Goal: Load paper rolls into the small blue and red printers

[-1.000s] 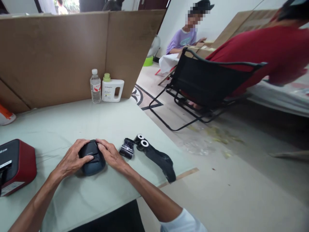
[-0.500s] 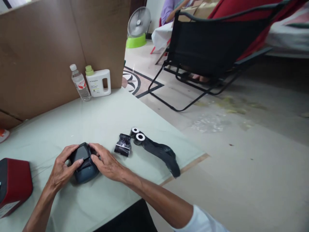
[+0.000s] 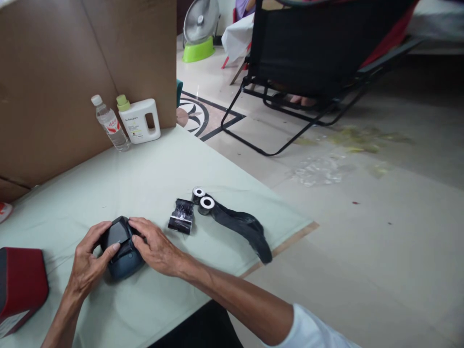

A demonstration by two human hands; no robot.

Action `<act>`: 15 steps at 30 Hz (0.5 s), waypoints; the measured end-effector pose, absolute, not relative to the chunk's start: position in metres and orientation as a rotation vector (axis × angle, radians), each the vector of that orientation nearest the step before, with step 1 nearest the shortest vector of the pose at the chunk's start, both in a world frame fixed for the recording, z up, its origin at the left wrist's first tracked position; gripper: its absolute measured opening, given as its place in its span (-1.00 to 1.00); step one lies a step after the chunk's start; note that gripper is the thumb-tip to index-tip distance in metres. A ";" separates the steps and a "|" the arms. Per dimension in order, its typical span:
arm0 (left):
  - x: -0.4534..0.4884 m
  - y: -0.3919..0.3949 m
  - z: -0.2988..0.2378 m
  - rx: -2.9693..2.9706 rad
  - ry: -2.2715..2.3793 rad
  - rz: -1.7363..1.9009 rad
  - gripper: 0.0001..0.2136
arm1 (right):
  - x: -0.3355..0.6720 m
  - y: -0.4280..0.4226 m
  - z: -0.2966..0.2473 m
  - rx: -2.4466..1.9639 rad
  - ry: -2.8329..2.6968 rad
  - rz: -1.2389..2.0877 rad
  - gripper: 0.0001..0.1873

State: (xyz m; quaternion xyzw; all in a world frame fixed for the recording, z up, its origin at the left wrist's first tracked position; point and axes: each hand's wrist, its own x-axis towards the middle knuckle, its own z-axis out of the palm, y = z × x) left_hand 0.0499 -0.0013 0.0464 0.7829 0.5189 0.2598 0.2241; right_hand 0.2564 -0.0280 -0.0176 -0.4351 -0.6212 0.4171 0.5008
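A small dark blue device (image 3: 121, 249) with a black lid sits on the pale green table (image 3: 145, 174). My left hand (image 3: 87, 261) grips its left side, fingers curled over the lid. My right hand (image 3: 152, 244) holds its right side, fingertips on the lid's edge. The lid looks slightly raised. Just right of my right hand lie a small black cartridge (image 3: 181, 217) and two black ribbon rolls with white cores (image 3: 203, 200), their black ribbon (image 3: 246, 229) trailing toward the table's edge.
A red and black box (image 3: 20, 285) sits at the left edge. A water bottle (image 3: 108, 123) and a white jug (image 3: 139, 121) stand by the cardboard wall (image 3: 72, 72). Beyond the table are a black folding chair (image 3: 308, 58) and a fan (image 3: 199, 29).
My view has tilted down and shifted right. Both hands stay on the dark device; its lid has tipped up a little under my fingers.
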 end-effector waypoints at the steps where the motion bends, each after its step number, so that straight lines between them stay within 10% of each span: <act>1: 0.050 -0.002 0.046 2.159 1.428 0.727 -0.57 | 0.256 -0.028 -0.017 -1.052 -1.498 1.014 -0.53; 15: 0.045 -0.005 0.037 2.143 1.404 0.783 -0.59 | 0.255 -0.028 -0.017 -1.043 -1.468 1.037 -0.54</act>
